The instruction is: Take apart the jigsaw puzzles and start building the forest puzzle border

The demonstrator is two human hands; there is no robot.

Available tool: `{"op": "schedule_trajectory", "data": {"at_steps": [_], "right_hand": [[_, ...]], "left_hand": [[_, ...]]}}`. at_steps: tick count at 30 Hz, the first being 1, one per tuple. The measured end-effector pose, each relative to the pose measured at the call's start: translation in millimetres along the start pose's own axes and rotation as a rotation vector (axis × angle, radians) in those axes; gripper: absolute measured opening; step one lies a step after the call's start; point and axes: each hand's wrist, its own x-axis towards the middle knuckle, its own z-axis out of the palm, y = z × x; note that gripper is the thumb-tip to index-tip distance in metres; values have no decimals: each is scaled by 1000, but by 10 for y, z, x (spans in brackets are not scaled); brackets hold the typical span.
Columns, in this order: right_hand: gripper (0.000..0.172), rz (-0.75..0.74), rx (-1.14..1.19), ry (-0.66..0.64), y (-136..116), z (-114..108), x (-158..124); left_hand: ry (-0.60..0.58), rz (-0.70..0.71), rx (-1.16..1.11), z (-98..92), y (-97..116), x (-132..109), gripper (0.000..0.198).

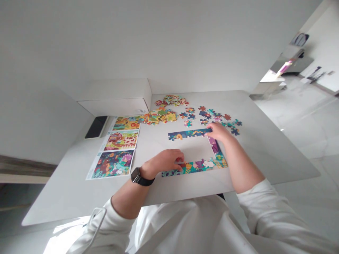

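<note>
A partly joined puzzle border lies on the white table. Its dark blue top strip (189, 133) runs up to my right hand (217, 132), whose fingers press on the strip's right end at the corner. The purple right side (215, 146) passes beside that forearm. Along the bottom edge runs a teal strip with a white rabbit (208, 164). My left hand (171, 160) rests with curled fingers at this strip's left part, thumb and fingers around a spot by the reddish piece; what they hold, if anything, is hidden.
Loose dark pieces (205, 114) lie behind the border, with yellow pieces (164, 116) and a mixed pile (173, 100) further left. Three picture sheets (120, 139), a phone (96, 127) and a white box (116, 105) are at the left. The table's front edge (185, 198) is near my body.
</note>
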Motion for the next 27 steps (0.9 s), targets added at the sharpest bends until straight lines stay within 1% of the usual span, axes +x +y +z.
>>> {"op": "schedule_trajectory", "data": {"at_steps": [9, 13, 15, 17, 19, 22, 25, 27], "right_hand": [[35, 47, -22, -42, -6, -51, -11], [35, 52, -23, -49, -9, -66, -16], [34, 48, -30, -61, -10, -71, -17], [33, 46, -29, -68, -12, -77, -17], [29, 40, -9, -61, -8, -89, -11], [22, 24, 59, 24, 12, -132, 27], [23, 47, 126, 128, 46, -198, 135], [25, 86, 136, 126, 60, -237, 262]], "left_hand": [[-22, -48, -34, -21, 61, 15, 19], [-21, -32, -75, -30, 47, 17, 21], [2, -18, -95, -44, 36, 24, 20], [83, -36, -94, -62, 26, 30, 26], [212, -96, -72, -78, 17, 34, 32], [375, -216, -23, -96, 1, 31, 37], [492, -298, 4, -124, -20, 11, 45], [559, -323, -5, -154, -37, -11, 48]]}}
